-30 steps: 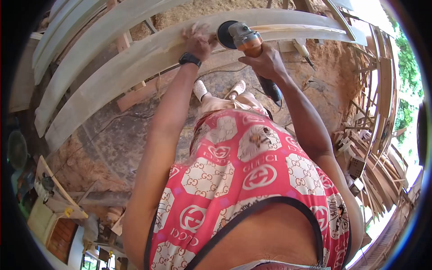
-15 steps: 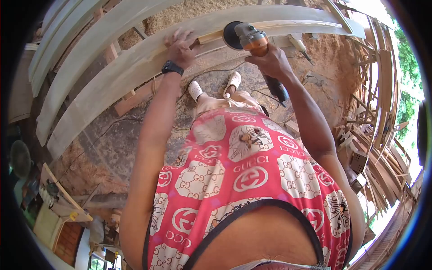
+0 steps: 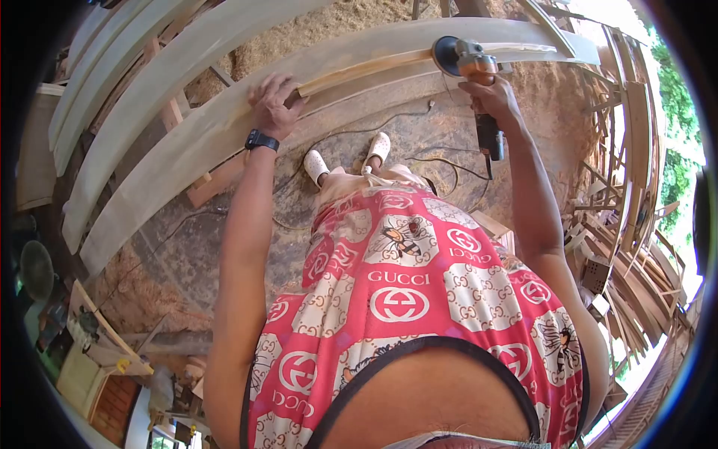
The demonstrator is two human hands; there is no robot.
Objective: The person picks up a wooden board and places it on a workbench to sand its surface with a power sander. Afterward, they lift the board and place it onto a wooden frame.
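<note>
A long curved wooden plank runs from lower left to upper right in front of me. My left hand, with a black watch on the wrist, presses flat on the plank's upper edge. My right hand grips an orange-and-grey angle grinder, whose black disc rests against the plank further to the right. The grinder's black handle and cord hang down below my hand.
More curved planks lie stacked at the upper left. Sawdust covers the ground, with cables across it near my white shoes. Wooden frames and offcuts crowd the right side. A small wooden bench stands lower left.
My right hand has slid the grinder to the right along the plank. My left hand has shifted left and down along the plank's edge.
</note>
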